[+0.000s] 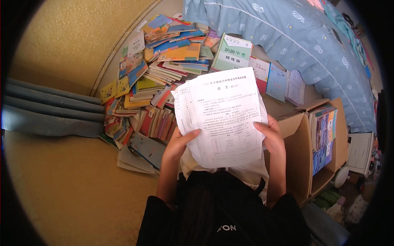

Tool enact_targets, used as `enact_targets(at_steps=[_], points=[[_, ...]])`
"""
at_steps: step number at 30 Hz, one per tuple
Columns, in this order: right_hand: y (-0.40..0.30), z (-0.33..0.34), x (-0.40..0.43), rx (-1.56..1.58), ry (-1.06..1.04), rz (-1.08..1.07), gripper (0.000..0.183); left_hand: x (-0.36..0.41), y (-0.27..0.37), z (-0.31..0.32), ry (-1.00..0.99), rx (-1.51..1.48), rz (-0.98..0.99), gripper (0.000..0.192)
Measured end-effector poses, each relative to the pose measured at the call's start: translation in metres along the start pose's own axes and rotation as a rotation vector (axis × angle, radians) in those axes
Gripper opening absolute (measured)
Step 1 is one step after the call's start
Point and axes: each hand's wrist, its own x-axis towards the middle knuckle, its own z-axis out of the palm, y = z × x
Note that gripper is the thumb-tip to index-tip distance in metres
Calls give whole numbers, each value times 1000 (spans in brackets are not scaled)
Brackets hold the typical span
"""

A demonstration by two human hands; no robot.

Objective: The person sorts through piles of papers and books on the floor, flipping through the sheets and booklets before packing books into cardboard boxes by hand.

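Note:
Both hands hold a small stack of printed paper sheets (224, 104) above my lap. My left hand (181, 141) grips the left edge, its thumb on top of the page. On the right edge my right hand (271, 132) does the same, thumb over the print. The sheets lie unevenly on one another and bear text and a table. Beyond them a large heap of books (157, 73) spreads over the floor, and a green and white workbook (233, 52) lies just past the top edge of the paper.
To the right stands an opened cardboard box (295, 153) with books (323, 132) inside. A blue patterned bedspread (277, 30) hangs at the upper right. Several booklets (277, 81) lie beneath its edge. A blue curtain (52, 107) reaches the floor at left, beside a yellowish wall (70, 37).

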Motion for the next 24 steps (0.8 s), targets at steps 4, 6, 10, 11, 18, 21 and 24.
enact_targets(at_steps=[4,6,10,11,18,21,24], points=[[8,1,1,-75,53,-107,32,3,0,0,-32,15,1,40],[12,0,0,-133,127,-99,33,4,-3,-2,-59,11,-12,40],[18,-3,1,-147,130,-139,32,8,-10,-3,-49,54,-53,37],[22,-5,2,-212,132,-159,33,10,-10,-3,-29,58,-64,36],[20,3,-13,-299,149,-224,36,7,-8,-9,-10,89,-81,39],[15,17,-32,-327,30,-273,42,-2,3,-19,53,15,14,45],[12,15,-40,-262,-209,-311,40,-12,4,-44,68,-93,145,46]])
